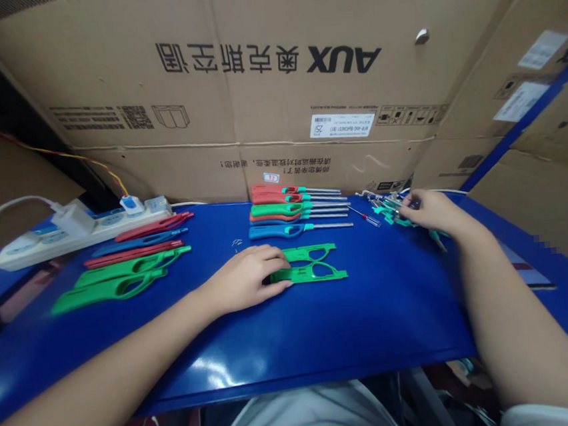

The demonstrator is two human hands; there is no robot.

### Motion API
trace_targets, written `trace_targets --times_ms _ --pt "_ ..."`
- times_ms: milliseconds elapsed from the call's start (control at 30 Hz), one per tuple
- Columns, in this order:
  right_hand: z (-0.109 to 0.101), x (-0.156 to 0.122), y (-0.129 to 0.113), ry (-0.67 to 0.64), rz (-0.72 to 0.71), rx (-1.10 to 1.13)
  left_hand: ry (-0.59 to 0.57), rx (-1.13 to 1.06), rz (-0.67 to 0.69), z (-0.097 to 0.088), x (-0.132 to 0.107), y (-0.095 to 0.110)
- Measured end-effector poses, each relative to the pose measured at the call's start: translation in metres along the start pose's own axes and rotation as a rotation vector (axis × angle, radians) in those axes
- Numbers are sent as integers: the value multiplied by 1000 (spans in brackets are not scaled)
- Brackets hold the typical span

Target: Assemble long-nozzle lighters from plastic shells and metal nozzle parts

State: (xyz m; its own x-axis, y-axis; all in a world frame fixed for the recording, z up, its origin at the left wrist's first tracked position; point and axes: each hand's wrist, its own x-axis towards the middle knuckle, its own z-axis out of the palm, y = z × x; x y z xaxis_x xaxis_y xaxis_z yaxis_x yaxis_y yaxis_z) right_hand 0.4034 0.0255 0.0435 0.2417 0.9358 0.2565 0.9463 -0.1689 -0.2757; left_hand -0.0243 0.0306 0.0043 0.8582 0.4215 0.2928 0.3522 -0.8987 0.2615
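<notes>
Two green lighter casing halves point(315, 274) lie side by side on the blue table, their cut-out loops facing up. My left hand point(252, 276) covers their left end, fingers and thumb closed around it. At the back right, my right hand point(427, 209) reaches into a pile of small lighter parts point(388, 209), green pieces and metal bits. Its thumb and fingers are pinched together, and what they hold is hidden. Just left of that pile lies a small screwdriver point(369, 218).
Several long-necked lighters point(280, 230) in red, green and blue are lined up at the back middle. More red, blue and green casings point(114, 283) lie at the left, beside a white power strip point(87, 228). A large cardboard sheet point(254, 109) stands behind the table.
</notes>
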Motion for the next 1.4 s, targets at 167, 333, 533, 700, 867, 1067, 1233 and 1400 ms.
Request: trace_targets --times_ms 167,333,533,700,867,1067,1233,1400 --pt "-13 -10 -8 178 105 77 -20 36 22 -5 -1 -3" --pt "-16 -15 -19 320 108 148 -55 49 49 -12 -2 -6" --pt "-1 -22 -45 284 -87 247 -117 50 60 -22 -3 -6" --pt "17 -44 -87 19 -423 268 169 -149 77 -18 0 1" --pt "35 -72 -121 -120 -692 290 654 -62 -28 -8 3 20" --pt "46 -92 -138 -125 -968 292 551 11 96 -5 1 32" --pt "45 -105 -144 -92 -1065 332 476 75 217 -2 -1 31" --pt "43 -113 -148 -72 -1034 446 515 59 198 0 -1 35"
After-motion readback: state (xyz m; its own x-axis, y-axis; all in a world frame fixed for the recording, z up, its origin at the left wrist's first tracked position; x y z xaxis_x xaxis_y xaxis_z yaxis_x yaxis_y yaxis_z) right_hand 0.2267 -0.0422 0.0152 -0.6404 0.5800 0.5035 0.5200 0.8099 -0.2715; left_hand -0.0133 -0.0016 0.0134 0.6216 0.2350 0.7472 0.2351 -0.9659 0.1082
